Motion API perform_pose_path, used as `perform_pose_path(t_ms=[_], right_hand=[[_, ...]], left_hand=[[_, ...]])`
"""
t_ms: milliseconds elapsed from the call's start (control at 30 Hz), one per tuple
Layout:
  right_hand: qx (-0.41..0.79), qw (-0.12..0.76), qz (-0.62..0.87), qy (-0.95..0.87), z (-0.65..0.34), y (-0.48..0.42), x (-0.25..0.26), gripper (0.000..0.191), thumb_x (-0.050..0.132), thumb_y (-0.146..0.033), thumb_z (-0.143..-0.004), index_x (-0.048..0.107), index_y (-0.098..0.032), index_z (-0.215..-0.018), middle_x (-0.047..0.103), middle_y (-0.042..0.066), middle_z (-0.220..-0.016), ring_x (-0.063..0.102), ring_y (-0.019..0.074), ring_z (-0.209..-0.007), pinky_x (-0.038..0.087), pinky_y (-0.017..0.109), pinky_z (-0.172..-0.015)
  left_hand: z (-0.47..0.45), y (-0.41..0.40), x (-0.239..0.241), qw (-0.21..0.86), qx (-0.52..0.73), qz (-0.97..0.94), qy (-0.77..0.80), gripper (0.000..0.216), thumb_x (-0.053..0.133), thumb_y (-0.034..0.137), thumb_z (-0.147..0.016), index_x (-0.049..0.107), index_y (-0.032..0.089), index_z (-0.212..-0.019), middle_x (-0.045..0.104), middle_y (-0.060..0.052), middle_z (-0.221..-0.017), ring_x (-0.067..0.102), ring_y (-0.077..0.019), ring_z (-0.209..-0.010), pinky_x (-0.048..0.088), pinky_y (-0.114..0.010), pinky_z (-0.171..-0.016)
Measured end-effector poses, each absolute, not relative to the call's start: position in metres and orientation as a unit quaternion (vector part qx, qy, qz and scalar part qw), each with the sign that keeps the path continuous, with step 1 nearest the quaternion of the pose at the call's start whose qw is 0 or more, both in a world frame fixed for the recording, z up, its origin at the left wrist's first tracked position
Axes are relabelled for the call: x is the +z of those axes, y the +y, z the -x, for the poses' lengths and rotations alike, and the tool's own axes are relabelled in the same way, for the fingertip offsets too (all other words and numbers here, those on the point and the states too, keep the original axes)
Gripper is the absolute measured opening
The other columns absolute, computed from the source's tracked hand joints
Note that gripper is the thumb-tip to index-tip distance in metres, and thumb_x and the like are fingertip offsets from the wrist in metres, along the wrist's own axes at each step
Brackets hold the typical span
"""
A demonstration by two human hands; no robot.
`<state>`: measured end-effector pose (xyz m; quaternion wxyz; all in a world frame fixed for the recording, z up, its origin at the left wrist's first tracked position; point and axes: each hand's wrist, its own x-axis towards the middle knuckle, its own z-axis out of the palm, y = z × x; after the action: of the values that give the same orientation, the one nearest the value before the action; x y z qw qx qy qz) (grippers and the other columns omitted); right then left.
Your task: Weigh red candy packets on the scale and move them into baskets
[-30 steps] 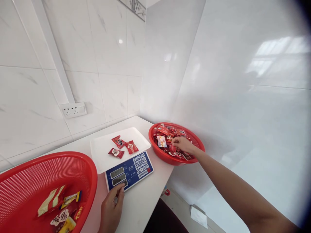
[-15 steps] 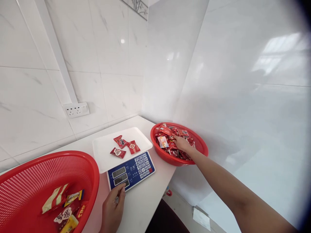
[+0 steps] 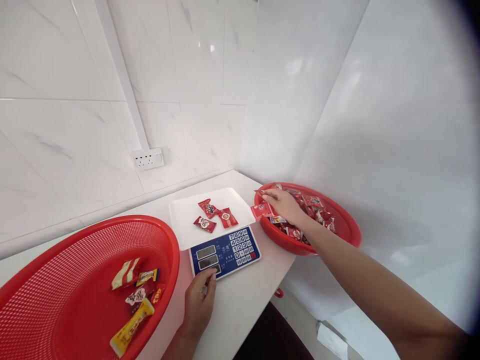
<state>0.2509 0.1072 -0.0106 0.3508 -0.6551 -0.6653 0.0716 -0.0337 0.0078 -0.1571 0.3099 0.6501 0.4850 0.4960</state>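
My right hand (image 3: 284, 205) reaches over the left rim of a red basket (image 3: 348, 230) full of red wrapped candies and pinches one red candy packet (image 3: 261, 210) at its fingertips, just right of the scale's white tray (image 3: 183, 225). Three red candies (image 3: 215, 218) lie on that tray. My left hand (image 3: 198, 305) rests on the counter with its fingers curled against the front edge of the blue scale (image 3: 225, 251), near the display.
A large red basket (image 3: 75, 270) at the left holds several mixed candies. A wall socket (image 3: 147, 159) sits on the tiled wall behind. The white counter (image 3: 240, 305) ends at the right; the floor lies below.
My right hand has lifted a red candy out of the right basket and moved left towards the scale's tray. The view has shifted to the right. My left hand stays at the scale.
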Motion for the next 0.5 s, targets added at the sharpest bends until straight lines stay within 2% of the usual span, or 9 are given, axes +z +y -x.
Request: perform_pose_path(t_ms=[100, 233, 400, 500], right_hand=[[0.143, 0.385, 0.635, -0.654, -0.209, 0.127, -0.022, 0.026, 0.042, -0.029, -0.086, 0.061, -0.017, -0.098, 0.068, 0.004, -0.092, 0.061, 0.0151, -0.078, 0.046, 0.024, -0.069], [0.179, 0.353, 0.636, -0.662, -0.177, 0.145, -0.046, 0.026, 0.041, -0.028, -0.087, 0.059, -0.017, -0.102, 0.067, 0.003, -0.092, 0.063, 0.0125, -0.069, 0.048, 0.023, -0.064], [0.133, 0.333, 0.641, -0.679, -0.182, 0.147, -0.058, 0.024, 0.047, -0.025, -0.085, 0.062, -0.019, -0.102, 0.063, 0.007, -0.106, 0.058, 0.0195, -0.097, 0.043, 0.031, -0.086], [0.119, 0.319, 0.646, -0.683, -0.187, 0.135, -0.048, 0.032, 0.052, -0.017, -0.08, 0.059, -0.018, -0.111, 0.057, 0.01, -0.118, 0.054, 0.0208, -0.103, 0.039, 0.034, -0.092]], left_hand=[[0.034, 0.008, -0.157, 0.311, 0.499, -0.649, 0.483, 0.024, 0.051, 0.035, -0.081, 0.066, 0.018, -0.091, 0.069, -0.008, -0.089, 0.064, -0.0195, -0.08, 0.054, -0.028, -0.069], [0.035, 0.007, -0.157, 0.309, 0.501, -0.649, 0.482, 0.025, 0.051, 0.035, -0.082, 0.065, 0.017, -0.092, 0.068, -0.008, -0.089, 0.064, -0.0192, -0.08, 0.054, -0.028, -0.07], [0.035, 0.007, -0.157, 0.304, 0.497, -0.654, 0.483, 0.026, 0.05, 0.036, -0.083, 0.065, 0.017, -0.092, 0.068, -0.008, -0.087, 0.064, -0.0189, -0.078, 0.054, -0.027, -0.067], [0.035, 0.008, -0.156, 0.3, 0.494, -0.66, 0.479, 0.025, 0.049, 0.035, -0.084, 0.064, 0.017, -0.092, 0.068, -0.009, -0.088, 0.064, -0.0186, -0.079, 0.054, -0.027, -0.068]])
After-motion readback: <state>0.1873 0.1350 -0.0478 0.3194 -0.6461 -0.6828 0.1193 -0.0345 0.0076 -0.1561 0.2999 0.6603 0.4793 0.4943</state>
